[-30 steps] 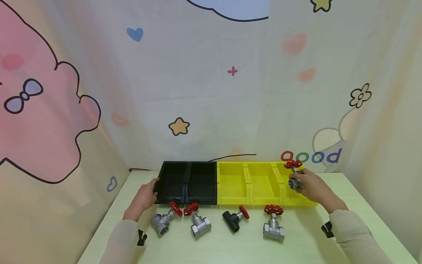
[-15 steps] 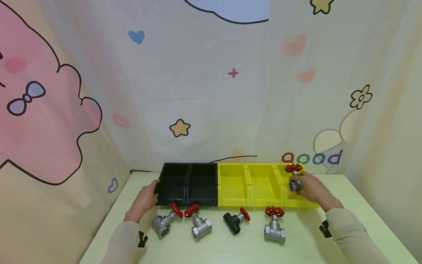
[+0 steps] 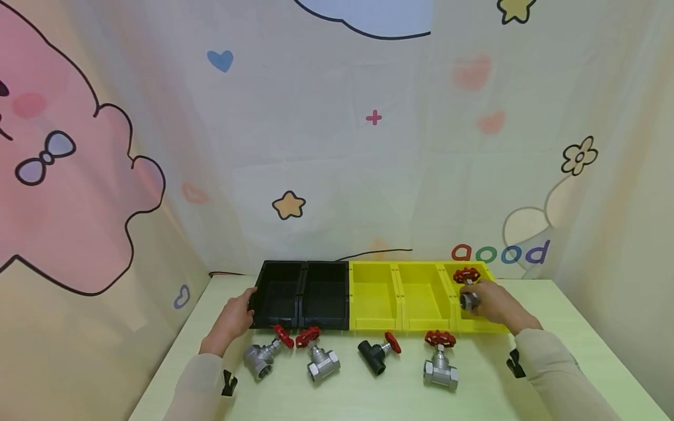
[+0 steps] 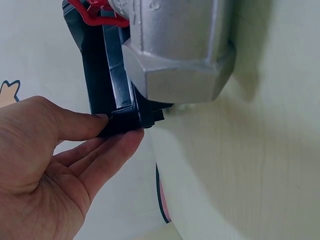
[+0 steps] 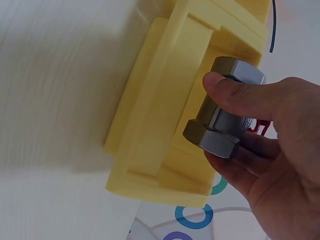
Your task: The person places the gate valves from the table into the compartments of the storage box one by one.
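My left hand pinches the outer wall of the leftmost black bin; in the left wrist view the thumb lies on its rim with fingers beneath. My right hand grips a metal gate valve by its body, red handwheel upward in the head view. It holds this valve at the rightmost yellow bin, within the bin's outline. In the right wrist view the thumb crosses the grey body, and the handwheel is mostly hidden behind the hand.
Before the bins lie a grey angled valve, a silver valve, a black-bodied valve and another silver valve, all with red handwheels. A second black bin and two yellow bins stand between my hands.
My right hand has lowered the gate valve a little toward the rightmost yellow bin. The left hand keeps its hold on the black bin. The head view has shifted slightly.
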Demonstrator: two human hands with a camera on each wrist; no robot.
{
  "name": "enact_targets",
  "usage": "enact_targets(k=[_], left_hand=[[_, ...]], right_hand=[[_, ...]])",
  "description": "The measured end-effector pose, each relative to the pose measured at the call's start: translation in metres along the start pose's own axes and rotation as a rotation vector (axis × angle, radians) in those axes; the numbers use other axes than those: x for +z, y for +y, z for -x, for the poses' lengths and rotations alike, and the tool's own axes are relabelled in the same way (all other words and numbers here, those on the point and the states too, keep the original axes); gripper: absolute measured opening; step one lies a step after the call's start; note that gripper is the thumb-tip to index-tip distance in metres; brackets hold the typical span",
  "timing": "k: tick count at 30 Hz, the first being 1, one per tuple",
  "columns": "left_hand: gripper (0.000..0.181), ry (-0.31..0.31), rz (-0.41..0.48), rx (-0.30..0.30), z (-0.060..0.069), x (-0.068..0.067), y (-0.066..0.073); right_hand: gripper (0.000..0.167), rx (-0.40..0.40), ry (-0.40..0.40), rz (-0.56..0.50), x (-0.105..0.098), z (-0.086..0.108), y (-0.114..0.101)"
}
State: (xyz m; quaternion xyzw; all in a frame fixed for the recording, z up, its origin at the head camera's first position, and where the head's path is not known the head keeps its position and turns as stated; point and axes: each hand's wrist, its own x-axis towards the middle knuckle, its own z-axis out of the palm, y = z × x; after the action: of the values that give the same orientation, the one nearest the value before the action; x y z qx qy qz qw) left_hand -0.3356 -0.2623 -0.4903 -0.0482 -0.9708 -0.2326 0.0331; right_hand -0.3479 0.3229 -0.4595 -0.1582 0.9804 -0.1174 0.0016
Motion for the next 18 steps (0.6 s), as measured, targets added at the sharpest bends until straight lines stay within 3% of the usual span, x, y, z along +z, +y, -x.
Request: enact_targets(k=[18], left_hand=[[0.061,0.011,-0.002,0.007,0.0,0.002,-0.001]], right_hand=[[0.043,0.008,-0.058,-0.024,0.014,-0.009,0.005]])
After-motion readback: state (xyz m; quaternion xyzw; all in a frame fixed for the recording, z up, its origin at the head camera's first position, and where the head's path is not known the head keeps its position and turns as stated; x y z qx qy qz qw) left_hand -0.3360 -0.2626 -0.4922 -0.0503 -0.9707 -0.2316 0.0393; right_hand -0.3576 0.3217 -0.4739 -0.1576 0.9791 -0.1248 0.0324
